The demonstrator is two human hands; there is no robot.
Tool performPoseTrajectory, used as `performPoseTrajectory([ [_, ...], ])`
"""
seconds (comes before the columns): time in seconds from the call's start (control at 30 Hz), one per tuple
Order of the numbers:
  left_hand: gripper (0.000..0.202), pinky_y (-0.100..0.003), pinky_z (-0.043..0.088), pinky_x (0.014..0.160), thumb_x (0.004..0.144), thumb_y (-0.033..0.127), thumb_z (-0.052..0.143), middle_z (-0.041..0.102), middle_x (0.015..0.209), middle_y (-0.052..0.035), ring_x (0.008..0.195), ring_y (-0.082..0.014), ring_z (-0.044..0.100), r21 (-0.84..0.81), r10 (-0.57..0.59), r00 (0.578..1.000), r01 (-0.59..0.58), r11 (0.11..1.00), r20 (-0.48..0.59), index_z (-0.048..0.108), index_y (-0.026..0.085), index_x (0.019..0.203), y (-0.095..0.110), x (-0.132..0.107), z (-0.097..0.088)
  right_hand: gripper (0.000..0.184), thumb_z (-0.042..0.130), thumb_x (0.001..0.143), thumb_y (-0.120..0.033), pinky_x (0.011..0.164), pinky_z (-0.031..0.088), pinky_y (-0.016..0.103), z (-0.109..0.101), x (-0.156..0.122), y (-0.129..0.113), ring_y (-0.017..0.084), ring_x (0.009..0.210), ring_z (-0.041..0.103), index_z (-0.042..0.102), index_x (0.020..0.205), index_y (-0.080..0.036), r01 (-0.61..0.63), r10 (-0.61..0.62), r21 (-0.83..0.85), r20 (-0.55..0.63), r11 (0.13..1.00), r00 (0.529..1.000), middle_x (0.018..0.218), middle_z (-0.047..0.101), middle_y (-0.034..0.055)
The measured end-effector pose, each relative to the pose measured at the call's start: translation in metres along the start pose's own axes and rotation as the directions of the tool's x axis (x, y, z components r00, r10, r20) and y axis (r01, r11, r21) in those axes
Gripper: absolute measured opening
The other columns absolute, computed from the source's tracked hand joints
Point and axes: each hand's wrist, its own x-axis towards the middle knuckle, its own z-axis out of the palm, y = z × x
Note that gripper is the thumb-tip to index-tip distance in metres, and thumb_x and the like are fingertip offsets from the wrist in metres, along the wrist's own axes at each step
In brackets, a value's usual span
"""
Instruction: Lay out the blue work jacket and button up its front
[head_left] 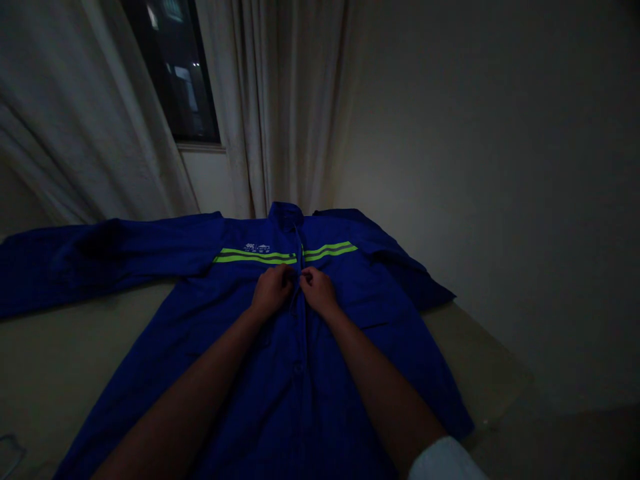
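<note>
A blue work jacket (345, 287) with yellow-green and grey stripes across its chest lies spread out, front side up, collar away from me. My left hand (273, 290) is closed on the left edge of its front opening, just below the stripe. Close beside it, my right hand (319, 291) pinches the opposite front edge. Both hands nearly meet at the middle of the jacket. Whatever small part sits between the fingertips is too dark to make out. Farther down the opening, a round button (298, 368) shows faintly.
The jacket rests on a pale tabletop (135, 333). Light curtains (280, 100) hang behind it, with a dark window (183, 80) between them. A plain wall (490, 167) stands at the right. Something thin and curved (15, 447) lies at the lower left.
</note>
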Motion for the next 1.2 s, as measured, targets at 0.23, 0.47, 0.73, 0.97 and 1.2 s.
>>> performPoseTrajectory([
  [0.23,0.025,-0.034,0.048,0.087,0.102,0.021,0.050,0.075,0.105,-0.0088,0.099,-0.0252,0.068,0.072,0.079,0.996,-0.082,0.994,0.040,0.074,0.022,0.108,0.0028,-0.0012,-0.0043,0.021,0.058,0.095,-0.019,0.083,0.056,0.029,0.0010,0.0025,0.0014,0.018,0.088,0.075,0.072,0.111,-0.021,0.061,-0.061,0.132,-0.002,0.989,0.998,0.107,0.080,0.0058],
  [0.47,0.024,-0.035,0.048,0.087,0.102,0.023,0.051,0.073,0.107,-0.0099,0.100,-0.0261,0.066,0.117,0.032,0.999,-0.036,0.992,0.042,0.075,0.021,0.106,0.0079,-0.0034,-0.0084,0.013,0.068,0.091,-0.026,0.075,0.056,0.028,0.0017,0.0016,0.0014,0.018,0.076,0.072,0.074,0.101,-0.021,0.054,-0.056,0.157,0.012,0.986,0.998,0.090,0.079,0.0028],
  [0.73,0.023,-0.036,0.051,0.095,0.101,0.022,0.054,0.078,0.110,-0.0091,0.106,-0.0272,0.069,0.017,0.046,0.999,-0.046,0.999,0.001,0.076,0.021,0.108,0.0054,0.0004,-0.0061,0.019,0.064,0.088,-0.022,0.075,0.055,0.027,-0.0006,0.0011,0.0008,0.016,0.075,0.070,0.075,0.103,-0.021,0.064,-0.064,0.163,0.000,0.985,0.998,0.092,0.078,0.0022],
  [0.97,0.023,-0.038,0.052,0.092,0.101,0.026,0.055,0.078,0.105,-0.0106,0.103,-0.0288,0.069,0.034,0.034,0.999,-0.033,0.999,-0.005,0.077,0.020,0.105,0.0052,-0.0008,-0.0063,0.025,0.065,0.087,-0.025,0.074,0.055,0.026,-0.0045,0.0024,0.0021,0.016,0.075,0.069,0.078,0.108,-0.017,0.085,-0.097,0.222,0.042,0.971,0.994,0.093,0.079,0.0038],
  [1.2,0.025,-0.038,0.052,0.092,0.102,0.025,0.051,0.076,0.102,-0.0119,0.104,-0.0293,0.068,0.043,0.037,0.999,-0.037,0.998,-0.010,0.075,0.019,0.104,0.0032,-0.0002,-0.0033,0.022,0.061,0.092,-0.024,0.068,0.054,0.025,-0.0035,0.0019,0.0000,0.016,0.067,0.069,0.078,0.106,-0.020,0.029,-0.054,0.287,0.078,0.957,0.995,0.078,0.076,-0.0007],
])
